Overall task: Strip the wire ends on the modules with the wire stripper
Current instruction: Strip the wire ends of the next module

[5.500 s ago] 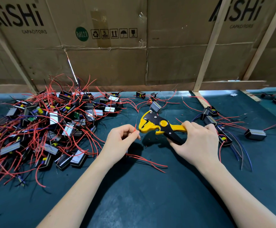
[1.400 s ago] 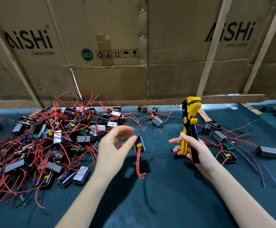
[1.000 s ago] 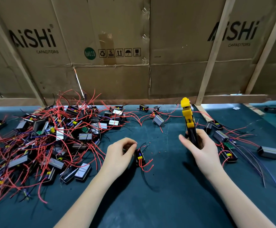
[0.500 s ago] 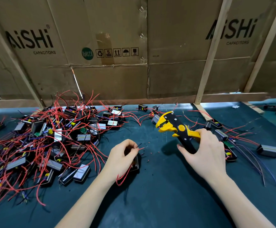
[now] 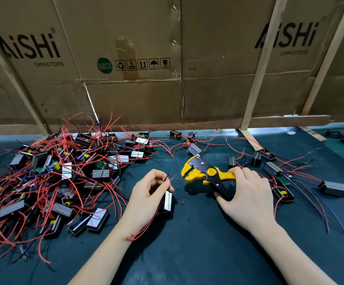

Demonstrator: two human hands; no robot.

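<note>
Head view. A heap of modules (image 5: 64, 175) fills the left of the mat (image 5: 187, 254). The right hand (image 5: 247, 196) grips the stripper (image 5: 206, 174) by its handles, long axis lying left to right, jaws parted and facing left. The left hand (image 5: 148, 194) holds one module (image 5: 168, 201) against the palm, fingers pinching two wire ends (image 5: 170, 177), which point up-right toward the jaws, near but apart. Judged next: feed the ends rightward into the jaws.
</note>
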